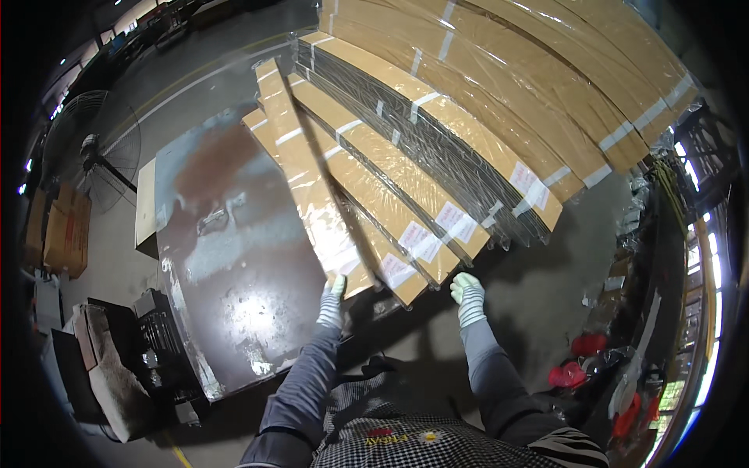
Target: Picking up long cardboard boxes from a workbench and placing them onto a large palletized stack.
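Observation:
A long, flat cardboard package (307, 191) in clear film lies askew on top of others at the table's right side. My left hand (334, 292), in a pale striped glove, grips its near end, with the thumb on top. More long film-wrapped cardboard packages (374, 168) lie fanned out beside it, with white tape bands and paper labels near their ends. My right hand (467, 290), gloved likewise, is just by the near right corner of these packages. Its fingers are curled; whether they hold anything is hidden.
Beneath the packages stands a worn metal-topped table (242, 288). Large stacked cardboard packages (538, 70) rise at the far right. A pedestal fan (92, 152) and cardboard boxes (66, 230) stand left, a padded seat (117, 382) nearer. Red items (568, 374) lie at right.

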A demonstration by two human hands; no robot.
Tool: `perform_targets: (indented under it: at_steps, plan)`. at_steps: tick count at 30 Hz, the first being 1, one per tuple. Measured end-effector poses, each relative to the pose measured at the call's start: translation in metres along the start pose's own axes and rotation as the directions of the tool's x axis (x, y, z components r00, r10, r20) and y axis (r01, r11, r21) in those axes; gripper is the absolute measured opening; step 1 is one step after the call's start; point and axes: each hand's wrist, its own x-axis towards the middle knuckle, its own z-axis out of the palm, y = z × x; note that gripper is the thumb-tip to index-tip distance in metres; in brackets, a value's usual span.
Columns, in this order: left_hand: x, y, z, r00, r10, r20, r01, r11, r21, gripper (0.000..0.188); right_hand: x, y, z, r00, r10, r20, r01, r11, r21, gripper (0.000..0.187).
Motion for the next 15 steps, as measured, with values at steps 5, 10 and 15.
perform_targets:
  at_steps: [5, 10, 15]
  plan:
    - [-0.049, 0.01, -0.036, 0.965, 0.031, -0.26, -0.032, 0.999, 0.0, 0.049, 0.034, 0.01, 0.029, 0.932, 0.251, 0.263, -0.343, 0.844, 0.412, 0.049]
    - [-0.101, -0.061, -0.162, 0.899, 0.397, -0.183, -0.303, 0.868, 0.393, 0.048, 0.02, 0.013, 0.093, 0.987, 0.095, 0.127, -0.133, 0.932, 0.337, 0.051]
    - [-0.166, -0.062, -0.15, 0.995, -0.096, -0.003, 0.065, 0.697, -0.714, 0.081, -0.107, -0.004, 0.137, 0.84, 0.158, 0.519, -0.25, 0.962, 0.111, 0.057]
